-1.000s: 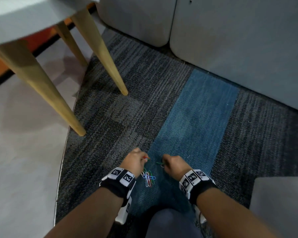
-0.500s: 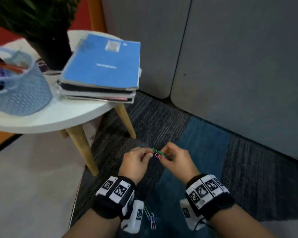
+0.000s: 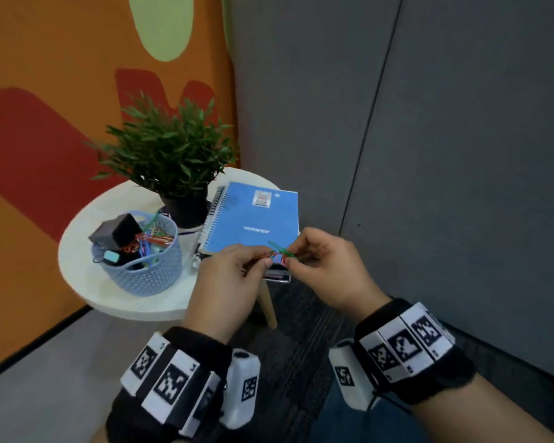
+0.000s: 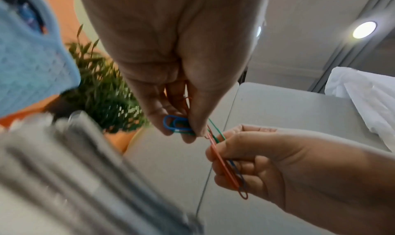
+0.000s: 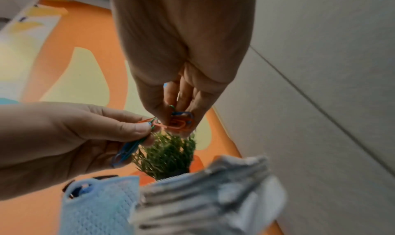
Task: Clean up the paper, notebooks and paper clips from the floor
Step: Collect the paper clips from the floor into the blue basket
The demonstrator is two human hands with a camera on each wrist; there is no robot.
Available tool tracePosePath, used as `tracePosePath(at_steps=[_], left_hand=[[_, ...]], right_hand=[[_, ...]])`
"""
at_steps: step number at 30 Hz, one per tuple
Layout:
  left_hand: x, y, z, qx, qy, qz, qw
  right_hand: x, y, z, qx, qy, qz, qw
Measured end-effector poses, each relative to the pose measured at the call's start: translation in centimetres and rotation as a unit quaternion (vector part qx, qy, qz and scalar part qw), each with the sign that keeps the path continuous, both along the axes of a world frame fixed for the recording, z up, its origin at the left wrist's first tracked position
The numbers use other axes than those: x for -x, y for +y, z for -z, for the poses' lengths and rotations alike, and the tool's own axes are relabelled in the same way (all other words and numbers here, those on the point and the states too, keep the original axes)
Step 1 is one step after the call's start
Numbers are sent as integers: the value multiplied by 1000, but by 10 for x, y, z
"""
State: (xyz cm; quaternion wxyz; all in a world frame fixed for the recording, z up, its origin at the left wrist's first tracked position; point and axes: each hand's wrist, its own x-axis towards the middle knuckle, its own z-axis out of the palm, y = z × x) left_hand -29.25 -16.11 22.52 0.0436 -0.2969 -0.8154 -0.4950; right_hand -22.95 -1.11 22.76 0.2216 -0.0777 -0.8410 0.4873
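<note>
Head view — two hands (image 3: 279,273), clips (image 3: 280,252) pinched.

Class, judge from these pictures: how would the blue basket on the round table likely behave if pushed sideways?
The blue basket looks light, so it would probably slide. Its broad base suggests tipping is unlikely. Loose paper clips piled near its rim might spill.

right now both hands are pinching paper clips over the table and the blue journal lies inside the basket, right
Not quite. In the head view the blue journal lies on the stack beside the basket, not inside it. Both the left hand and right hand do pinch paper clips.
</note>
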Motion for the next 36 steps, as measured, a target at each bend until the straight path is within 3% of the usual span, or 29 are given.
tracePosePath(at_steps=[7,11,15,22,36], left_hand=[[34,-51,-53,32,57,-98,993],[54,-80,-63,29,19,-161,986],[72,-95,-58,84,23,-197,977],[81,-97,-45,219,84,-199,952],[77,-103,-42,167,49,-171,970]], right_hand=[[58,-52,-59,-46,5,-67,997],[96,-84,-69,-43,-10,-86,995],[125,-108,-65,-36,-23,-65,997],[143,-129,-40,-21,-52,-40,998],[140,-130,-36,-64,-65,-62,994]])
